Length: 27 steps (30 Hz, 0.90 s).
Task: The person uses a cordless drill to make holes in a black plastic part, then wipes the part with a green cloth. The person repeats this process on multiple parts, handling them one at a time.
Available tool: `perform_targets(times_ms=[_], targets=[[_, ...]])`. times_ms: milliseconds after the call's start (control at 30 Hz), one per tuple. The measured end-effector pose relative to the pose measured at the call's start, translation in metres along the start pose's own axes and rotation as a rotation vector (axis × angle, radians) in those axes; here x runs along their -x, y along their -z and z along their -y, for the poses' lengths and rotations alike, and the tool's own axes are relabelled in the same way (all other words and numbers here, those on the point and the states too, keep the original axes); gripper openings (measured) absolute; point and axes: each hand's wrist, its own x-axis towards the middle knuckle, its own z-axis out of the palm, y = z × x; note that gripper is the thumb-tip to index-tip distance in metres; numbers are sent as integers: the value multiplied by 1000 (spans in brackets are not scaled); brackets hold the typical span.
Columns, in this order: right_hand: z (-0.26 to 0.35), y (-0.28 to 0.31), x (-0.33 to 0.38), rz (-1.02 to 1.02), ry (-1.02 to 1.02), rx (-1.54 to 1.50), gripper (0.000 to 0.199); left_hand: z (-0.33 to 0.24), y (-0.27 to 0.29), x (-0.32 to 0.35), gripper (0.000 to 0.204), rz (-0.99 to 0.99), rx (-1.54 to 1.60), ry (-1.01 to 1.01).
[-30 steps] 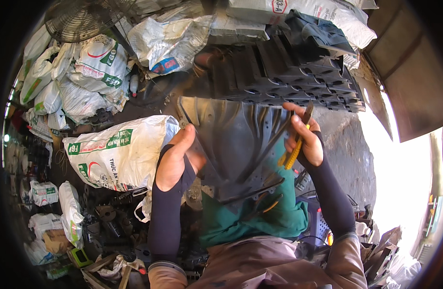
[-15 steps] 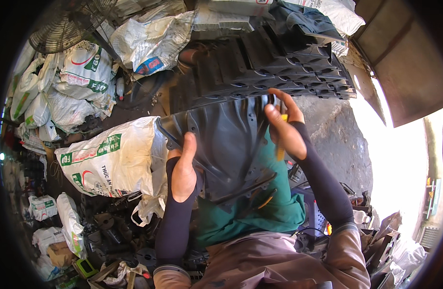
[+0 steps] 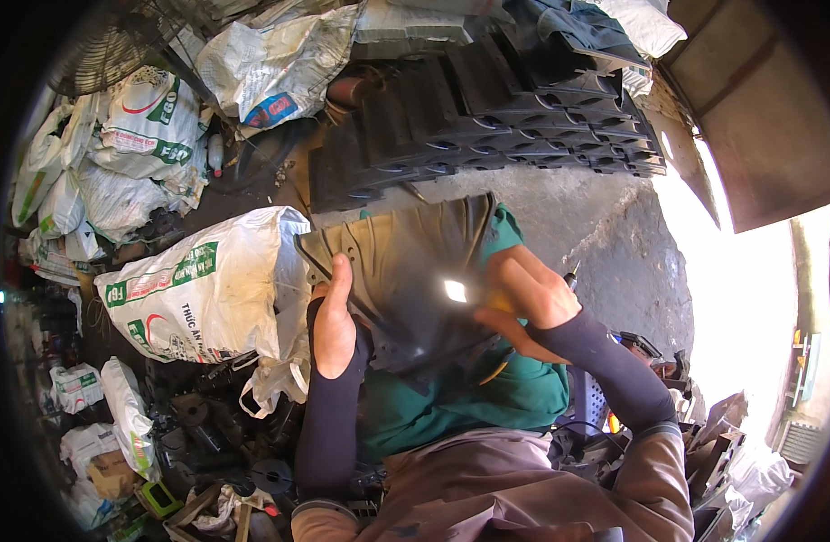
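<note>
A black moulded panel [image 3: 388, 262] with curved ribs and holes along its edges lies tilted over my lap. My left hand [image 3: 335, 321] grips its left edge, thumb on top and fingers hidden behind. At the panel's right side, my right hand [image 3: 534, 296] is curled round a yellow-handled tool [image 3: 498, 302]. A bright glint shows just left of that hand, over the panel; whether it comes from the tool's blade is blurred. Beneath the panel are my green trousers [image 3: 514, 393].
Stacked black panels [image 3: 487, 113] stand ahead on the grey floor [image 3: 614, 230]. An open white sack [image 3: 243, 280] lies left, more sacks [image 3: 149, 135] behind it, near a fan [image 3: 103, 54]. A purple plastic basket [image 3: 588, 393] sits by my right knee.
My right hand has come down from the panel's far right corner to its right side, turning inward with the yellow-handled tool. The panel has dropped slightly nearer; my left hand keeps its hold.
</note>
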Motion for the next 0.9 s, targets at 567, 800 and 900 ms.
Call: perform_targets(times_ms=[567,800,900], targets=[[2,-19,-3,-94,211,280,32,4,-10,3,58,-17,-167,-73],[-2,-25,-5,-162,212,255,31,4,-17,11,56,-57,-117,-205],[0,-34,-7,-223,208,252,30,3,-17,13,55,-110,-88,-179]])
